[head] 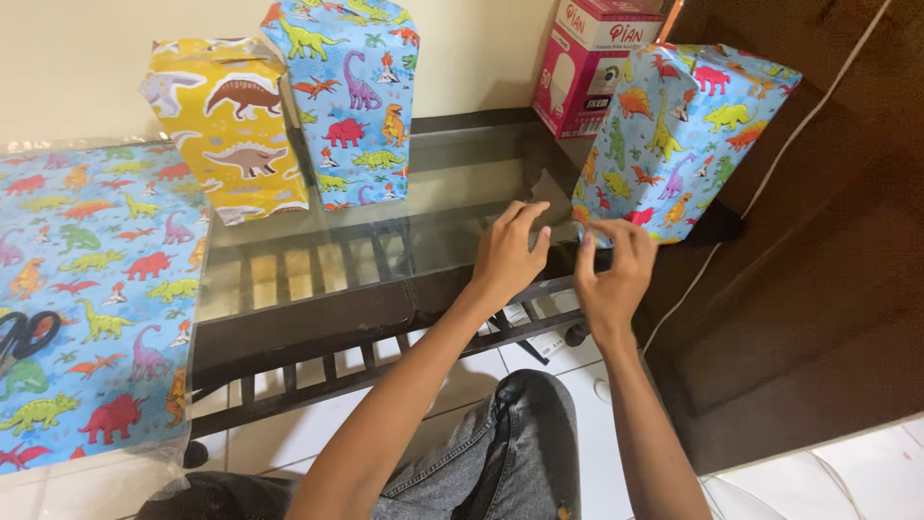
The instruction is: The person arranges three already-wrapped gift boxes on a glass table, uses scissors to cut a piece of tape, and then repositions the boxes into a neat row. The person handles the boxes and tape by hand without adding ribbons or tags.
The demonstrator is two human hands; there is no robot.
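count: three wrapped boxes in dinosaur paper, two blue, blue box at right edge (674,135) and blue box at back (351,101), plus one yellow box (231,125). one pink carton (587,63) behind them. one flat sheet of blue dinosaur wrapping paper (91,299) on the left. one pair of black scissors (24,337) on that sheet. one glass-topped table (452,183). two hands in view: left hand (510,250), right hand (616,274).
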